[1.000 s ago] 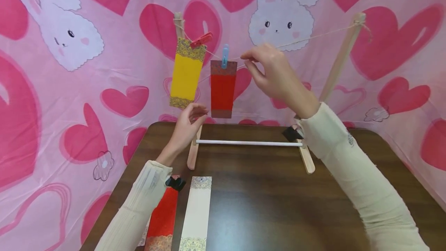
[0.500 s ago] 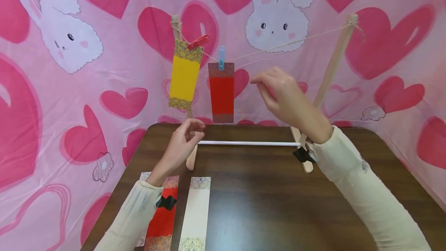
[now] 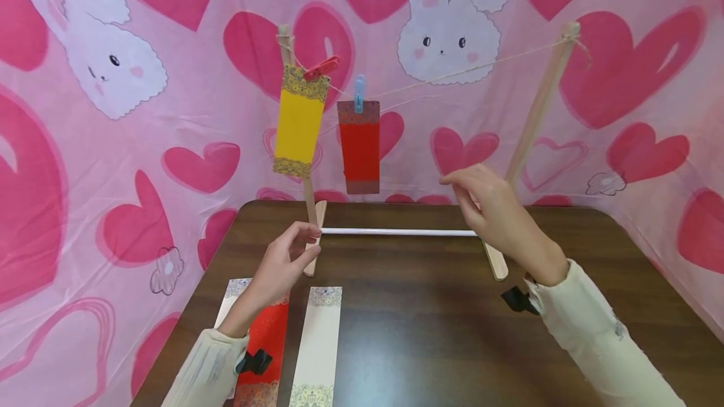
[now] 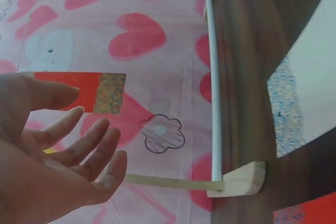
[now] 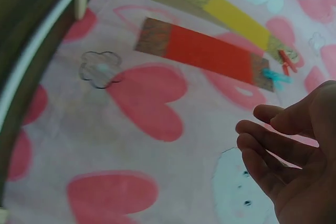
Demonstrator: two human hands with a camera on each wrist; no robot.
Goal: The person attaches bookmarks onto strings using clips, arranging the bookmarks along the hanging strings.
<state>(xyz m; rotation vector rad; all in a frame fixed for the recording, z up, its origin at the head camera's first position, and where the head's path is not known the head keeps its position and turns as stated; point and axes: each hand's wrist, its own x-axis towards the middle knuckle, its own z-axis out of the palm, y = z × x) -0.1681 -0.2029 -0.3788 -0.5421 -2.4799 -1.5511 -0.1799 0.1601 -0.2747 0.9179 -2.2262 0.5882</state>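
Observation:
A red card (image 3: 361,149) with patterned ends hangs from the string, pinned by a light blue clothespin (image 3: 359,94). To its left a yellow card (image 3: 300,121) hangs slightly tilted under a red clothespin (image 3: 322,68). My left hand (image 3: 283,262), fingers loosely bent and holding nothing, is low in front of the frame's left foot. My right hand (image 3: 498,209), also holding nothing, is in front of the right post with its fingers relaxed. In the right wrist view both pinned cards lie beyond the fingers (image 5: 268,140).
The string (image 3: 452,74) runs between two wooden posts (image 3: 540,105) joined low down by a white rod (image 3: 396,232). On the brown table (image 3: 430,331) lie a white card (image 3: 318,344), a red card (image 3: 266,344) and another pale card (image 3: 230,297) partly behind my left arm.
Both hands have come down, the right one away from the string beside the blue clothespin, the left from below the yellow card. The red card sways slightly on the string.

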